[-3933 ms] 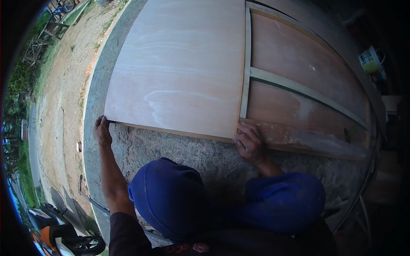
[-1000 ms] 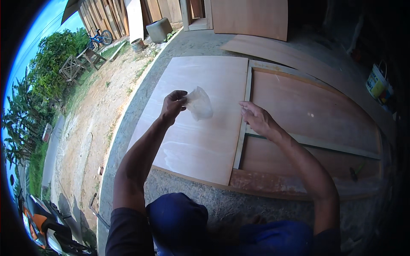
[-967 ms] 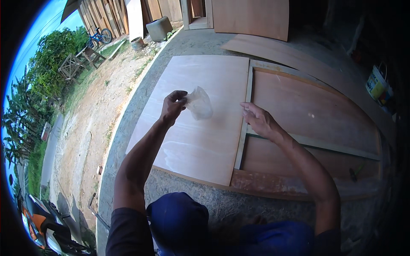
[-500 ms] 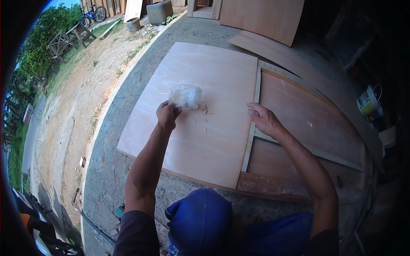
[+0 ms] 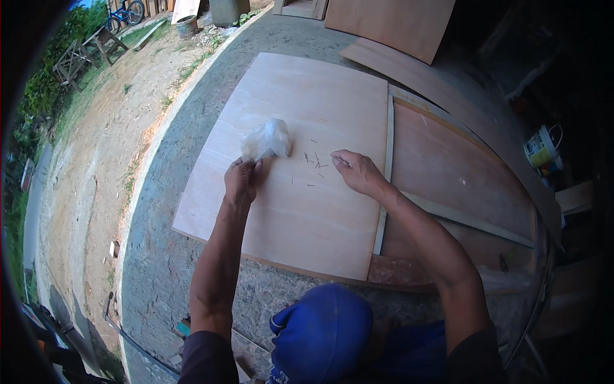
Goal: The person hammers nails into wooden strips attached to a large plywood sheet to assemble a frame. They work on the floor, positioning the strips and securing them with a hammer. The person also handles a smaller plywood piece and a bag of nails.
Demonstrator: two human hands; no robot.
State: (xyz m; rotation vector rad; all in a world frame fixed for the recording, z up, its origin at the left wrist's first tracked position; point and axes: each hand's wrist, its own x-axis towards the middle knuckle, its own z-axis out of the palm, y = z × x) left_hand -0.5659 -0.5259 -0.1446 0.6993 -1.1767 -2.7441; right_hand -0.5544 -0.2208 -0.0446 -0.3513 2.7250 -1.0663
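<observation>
A crumpled clear plastic bag [image 5: 267, 139] is gripped at its near edge by my left hand [image 5: 241, 179], thumb and fingers closed on it, above a pale plywood panel [image 5: 300, 224]. Several small thin nails [image 5: 316, 160] lie scattered on the panel between the bag and my right hand [image 5: 358, 171]. The fingers of that hand are drawn together in a pinch just to the right of the nails. Whatever sits between its fingertips, if anything, is too small to make out.
Right of the panel is a wooden frame [image 5: 391, 141] with brown plywood [image 5: 454, 160] in its openings. More plywood sheets [image 5: 390, 29] stand at the back. A white bucket [image 5: 541, 148] is at the far right. My blue-clad knee [image 5: 323, 329] is close to the near edge.
My right hand has moved left from the frame's edge to beside the nails. My left hand and the bag have shifted slightly left. The nails are spread differently, with more showing.
</observation>
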